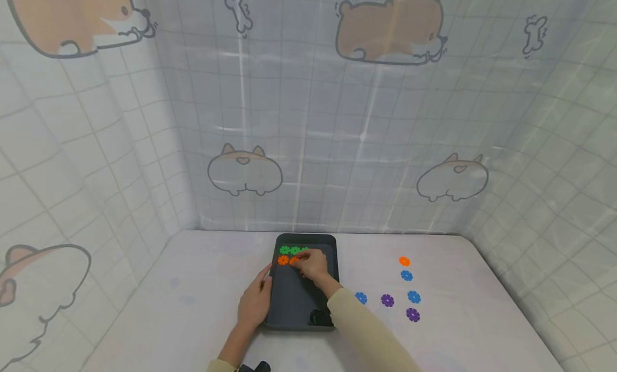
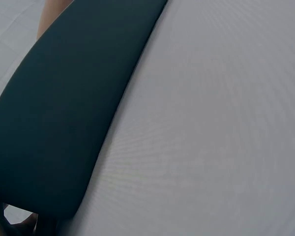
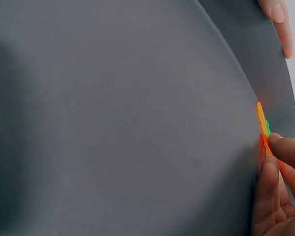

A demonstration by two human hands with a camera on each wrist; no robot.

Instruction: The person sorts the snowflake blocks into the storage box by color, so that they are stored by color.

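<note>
A dark grey tray [image 1: 291,302] lies lengthwise on the white table. Near its far end sit a row of green flower-shaped discs [image 1: 285,250] and an orange flower-shaped disc [image 1: 283,260]. My right hand [image 1: 313,266] reaches over the tray and pinches another orange flower-shaped disc [image 3: 259,114] between thumb and fingers, close beside the first orange one. That hand covers part of the rows. Along the tray's left edge rests my left hand [image 1: 255,302], its fingers fairly straight. In the left wrist view, the tray's dark side [image 2: 73,108] fills the left part.
Right of the tray, loose flower-shaped discs lie on the table: an orange one [image 1: 404,261], several blue ones [image 1: 407,275] and two purple ones [image 1: 388,301]. A patterned curtain [image 1: 328,120] encloses the table at the back and sides.
</note>
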